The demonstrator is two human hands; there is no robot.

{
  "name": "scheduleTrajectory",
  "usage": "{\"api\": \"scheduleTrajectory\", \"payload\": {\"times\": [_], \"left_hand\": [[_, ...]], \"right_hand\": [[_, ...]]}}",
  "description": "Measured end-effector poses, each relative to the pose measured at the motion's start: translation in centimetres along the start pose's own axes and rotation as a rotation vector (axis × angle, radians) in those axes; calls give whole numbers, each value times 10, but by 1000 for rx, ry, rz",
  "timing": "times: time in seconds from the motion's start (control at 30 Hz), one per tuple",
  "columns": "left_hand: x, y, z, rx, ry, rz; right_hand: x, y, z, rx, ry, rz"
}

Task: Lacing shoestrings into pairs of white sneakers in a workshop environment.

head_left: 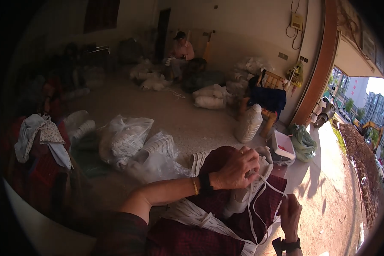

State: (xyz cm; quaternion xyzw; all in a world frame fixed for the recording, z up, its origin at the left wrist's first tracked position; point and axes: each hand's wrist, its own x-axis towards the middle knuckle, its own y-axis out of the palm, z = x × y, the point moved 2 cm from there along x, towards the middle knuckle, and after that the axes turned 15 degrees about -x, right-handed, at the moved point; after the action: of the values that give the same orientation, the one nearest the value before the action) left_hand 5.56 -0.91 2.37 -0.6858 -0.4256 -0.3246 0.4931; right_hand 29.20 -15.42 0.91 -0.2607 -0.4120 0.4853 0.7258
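A white shoe (240,197) rests on my lap, over dark red checked cloth (175,237). My left hand (239,168) lies across its upper part, with curled fingers closed at the lacing area. What exactly the fingertips pinch is partly hidden. From there a white shoelace (274,187) runs to the right, and my right hand (290,213) has its fingers closed on it near the lap's right edge. Other lengths of lace hang in loops below the shoe. A bundle of white shoelaces (200,218) lies across my lap, beneath my left forearm.
Clear plastic bags of white shoes (130,136) stand on the floor ahead to the left. A large plastic bottle (249,123), a bamboo chair (271,81) and a white box (282,143) are ahead to the right. A person (181,53) sits at the back. Sunlit ground lies right.
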Motion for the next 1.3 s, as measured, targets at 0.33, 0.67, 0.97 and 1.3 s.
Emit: {"api": "scheduleTrajectory", "payload": {"times": [0.33, 0.67, 0.97, 1.3], "left_hand": [[-8, 17, -2, 204, 6, 87], [6, 15, 4, 154, -110, 208], [16, 15, -3, 126, -189, 372], [30, -126, 53, 676, -122, 344]], "right_hand": [[77, 18, 61, -95, -453, 102], [108, 20, 59, -107, -440, 341], [105, 34, 33, 78, -460, 319], [107, 35, 38, 49, -581, 229]]}}
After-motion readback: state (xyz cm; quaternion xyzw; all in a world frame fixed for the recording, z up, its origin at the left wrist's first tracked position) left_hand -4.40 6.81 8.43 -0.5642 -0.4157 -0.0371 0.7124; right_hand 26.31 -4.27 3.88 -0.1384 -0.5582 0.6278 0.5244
